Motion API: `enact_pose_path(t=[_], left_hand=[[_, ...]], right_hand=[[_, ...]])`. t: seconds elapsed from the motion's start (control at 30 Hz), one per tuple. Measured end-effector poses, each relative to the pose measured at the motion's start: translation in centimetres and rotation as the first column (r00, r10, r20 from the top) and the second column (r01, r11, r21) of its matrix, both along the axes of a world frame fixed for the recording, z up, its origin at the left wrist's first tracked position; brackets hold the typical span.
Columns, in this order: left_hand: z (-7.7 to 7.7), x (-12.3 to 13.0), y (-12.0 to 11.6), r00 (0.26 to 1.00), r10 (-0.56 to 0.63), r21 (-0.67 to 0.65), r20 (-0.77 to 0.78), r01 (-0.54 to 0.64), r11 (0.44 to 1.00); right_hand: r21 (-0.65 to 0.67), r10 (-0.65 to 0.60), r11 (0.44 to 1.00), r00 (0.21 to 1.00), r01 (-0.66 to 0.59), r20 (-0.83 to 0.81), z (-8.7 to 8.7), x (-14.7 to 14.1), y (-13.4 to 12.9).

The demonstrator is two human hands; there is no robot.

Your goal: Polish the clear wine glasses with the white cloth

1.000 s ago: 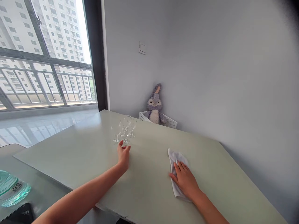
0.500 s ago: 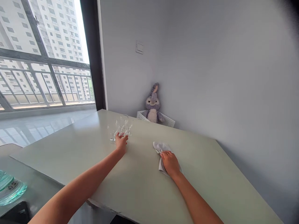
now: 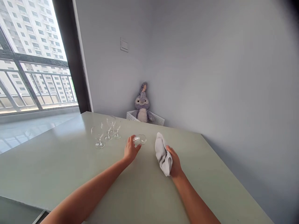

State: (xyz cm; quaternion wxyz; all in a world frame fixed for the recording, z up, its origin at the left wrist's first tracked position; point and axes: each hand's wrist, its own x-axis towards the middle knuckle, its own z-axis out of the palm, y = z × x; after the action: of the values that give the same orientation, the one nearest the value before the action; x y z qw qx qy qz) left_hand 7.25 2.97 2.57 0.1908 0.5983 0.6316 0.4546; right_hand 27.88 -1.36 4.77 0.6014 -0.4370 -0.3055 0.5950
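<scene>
Glass (image 3: 140, 139), clear, stemmed, round-bowled, tipped sideways, rim toward the right. Gripped by left hand (image 3: 131, 151), fingers curled about it from the left, thumb along the near side. Cannot tell if touching the broad, flat, pale-green tabletop (image 3: 135, 193) below. Just right of the glass, small gap between: soft, rumpled white cloth (image 3: 161, 154), bunched and clasped in right hand (image 3: 175, 162), most fingers hidden behind the folds. Left of the glass: four clear stemmed goblets (image 3: 108, 137), all upright, loosely grouped, one standing nearer than the rest. Beyond the glass: low, white, perforated angular basket (image 3: 158, 120), holding a purple-grey plush toy (image 3: 142, 110), one long ear up, belly pale. Well above and behind the glass, somewhat left: white square light switch (image 3: 124, 45) on plain pale-grey wall (image 3: 210, 77). Far left of the glass: dark-framed window (image 3: 39, 58), pale barred railing (image 3: 50, 74) and white, many-windowed high-rise (image 3: 37, 28) seen through it.
</scene>
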Motion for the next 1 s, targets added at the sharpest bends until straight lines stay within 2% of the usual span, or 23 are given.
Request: enact_pose_path(t=[0.1, 0.2, 0.27, 0.37, 0.43, 0.57, 0.67, 0.77, 0.83, 0.9, 0.97, 1.0], left_hand=[[-1.3, 0.7, -0.5, 0.995, -0.041, -0.016, -0.089, 0.039, 0.999], [-1.7, 1.1, -1.3, 0.985, -0.085, -0.01, -0.147, 0.085, 0.996], [-1.4, 1.3, -1.8, 0.976, -0.117, 0.005, -0.185, 0.12, 0.993], [-0.9, 1.1, -2.4, 0.954, -0.114, 0.016, -0.277, 0.123, 0.992], [-0.7, 0.9, -2.8, 0.919, -0.09, 0.068, -0.384, 0.125, 0.99], [-0.4, 0.6, -3.5, 0.782, -0.104, 0.211, -0.615, 0.29, 0.933], [0.1, 0.6, -3.7, 0.711, -0.088, 0.266, -0.698, 0.371, 0.89], [0.7, 0.5, -3.6, 0.666, -0.064, 0.329, -0.744, 0.447, 0.832], [1.0, 0.4, -3.3, 0.635, -0.082, 0.335, -0.768, 0.508, 0.794], [1.4, 0.1, -3.1, 0.622, -0.153, 0.287, -0.767, 0.548, 0.786], [1.9, -0.3, -3.0, 0.657, -0.281, 0.185, -0.699, 0.546, 0.817], [2.2, -0.5, -2.9, 0.677, -0.38, 0.097, -0.63, 0.554, 0.827]], right_hand=[[0.189, -0.081, 0.981, 0.976, 0.042, 0.202, 0.8, -1.2, -1.3], [0.373, -0.122, 0.926, 0.888, -0.06, 0.444, 0.8, -3.4, -2.6], [0.401, -0.075, 0.896, 0.825, -0.191, 0.56, 0.5, -4.8, -3.3], [0.353, 0.048, 0.868, 0.768, -0.348, 0.639, 0.1, -5.9, -3.7], [0.291, 0.134, 0.865, 0.749, -0.408, 0.649, -0.1, -5.9, -3.6], [0.15, 0.32, 0.856, 0.735, -0.494, 0.597, -0.7, -5.1, -3.0], [0.106, 0.335, 0.896, 0.815, -0.431, 0.473, -1.1, -4.7, -2.4], [0.001, 0.33, 0.941, 0.922, -0.337, 0.205, -1.0, -4.1, -1.7], [-0.053, 0.337, 0.941, 0.939, -0.334, 0.067, -0.5, -3.4, -1.4], [-0.045, 0.389, 0.921, 0.917, -0.386, 0.086, 0.2, -2.7, -1.5], [0.005, 0.467, 0.875, 0.848, -0.484, 0.25, 1.2, -1.9, -1.9], [0.024, 0.497, 0.842, 0.794, -0.538, 0.351, 1.7, -1.5, -2.1]])
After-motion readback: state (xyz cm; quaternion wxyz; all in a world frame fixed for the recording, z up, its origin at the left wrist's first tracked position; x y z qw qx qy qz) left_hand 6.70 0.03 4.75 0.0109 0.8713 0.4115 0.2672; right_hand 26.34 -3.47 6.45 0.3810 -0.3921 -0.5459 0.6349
